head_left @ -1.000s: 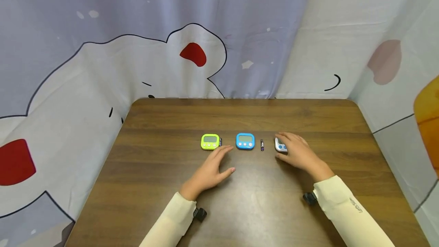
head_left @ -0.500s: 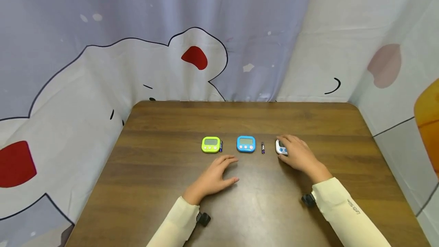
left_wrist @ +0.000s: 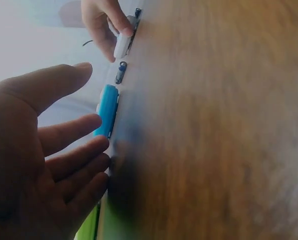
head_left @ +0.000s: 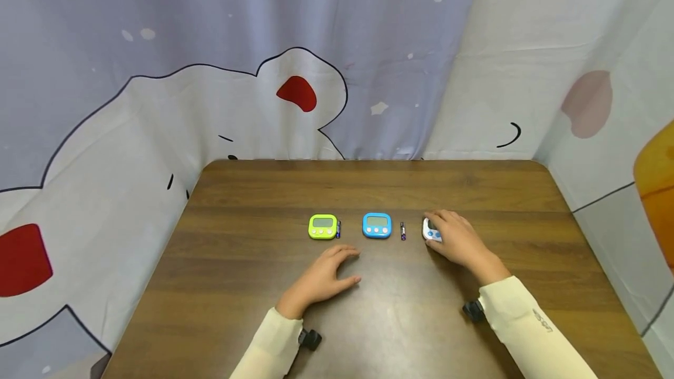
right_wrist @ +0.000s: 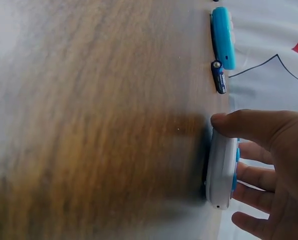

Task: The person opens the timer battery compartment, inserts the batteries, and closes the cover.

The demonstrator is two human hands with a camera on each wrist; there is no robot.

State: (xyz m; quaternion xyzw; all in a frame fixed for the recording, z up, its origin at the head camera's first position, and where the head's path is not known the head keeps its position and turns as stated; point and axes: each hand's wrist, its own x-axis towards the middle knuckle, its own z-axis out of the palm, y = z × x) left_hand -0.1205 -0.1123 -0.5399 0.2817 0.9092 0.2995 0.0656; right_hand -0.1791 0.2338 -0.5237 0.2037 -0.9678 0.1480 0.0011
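Note:
My right hand (head_left: 459,240) grips a white digital kitchen timer (head_left: 429,229) with blue buttons, its thumb on the near edge and fingers over the far side. Most of that timer is hidden under the hand in the head view; its pale side (right_wrist: 221,172) shows in the right wrist view. With fingers spread and nothing in them, my left hand (head_left: 318,278) hovers over the table, nearest to a lime-green timer (head_left: 323,227) and a blue timer (head_left: 377,225). Small batteries lie beside them: one battery (head_left: 339,229) by the green timer, another battery (head_left: 403,231) right of the blue one.
The brown wooden table (head_left: 253,192) ends at a patterned curtain (head_left: 384,75) at the back and sides. A small dark object (left_wrist: 138,12), perhaps a battery, lies beyond the white timer in the left wrist view.
My left hand has drawn back from the green timer, uncovering the battery beside it. The right hand stays at the white timer. The head view has shifted slightly.

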